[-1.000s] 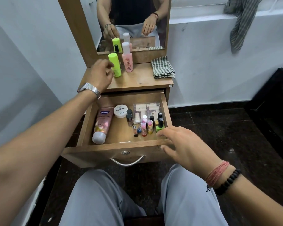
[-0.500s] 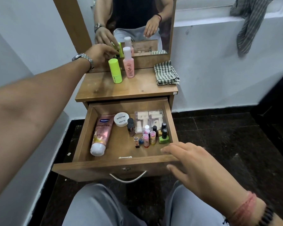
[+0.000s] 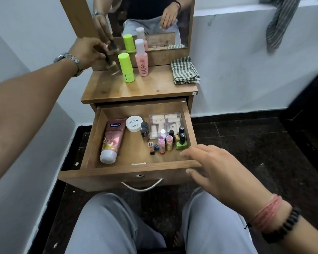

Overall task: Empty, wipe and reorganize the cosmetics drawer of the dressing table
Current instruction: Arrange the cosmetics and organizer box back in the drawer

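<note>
The wooden drawer (image 3: 128,176) stands pulled out. Inside lie a pink Vaseline tube (image 3: 112,140), a white round jar (image 3: 134,123), a clear box of pads (image 3: 164,124) and several small nail polish bottles (image 3: 165,142). My left hand (image 3: 88,52) holds a small clear bottle with a dark cap (image 3: 111,65), blurred, just above the back left of the tabletop (image 3: 147,88). A green bottle (image 3: 126,67) and a pink bottle (image 3: 141,57) stand beside it. My right hand (image 3: 215,167) hovers with fingers spread over the drawer's front right corner, holding nothing.
A folded checked cloth (image 3: 184,72) lies at the tabletop's right back. The mirror (image 3: 151,21) rises behind the bottles. A white wall sits close on the left, dark floor on the right. A striped cloth (image 3: 281,21) hangs from the ledge. My knees are below the drawer.
My left hand has drawn back from the green bottle to the tabletop's left rear and now carries the small dark-capped bottle. The view shifted; my right hand stayed at the drawer's corner.
</note>
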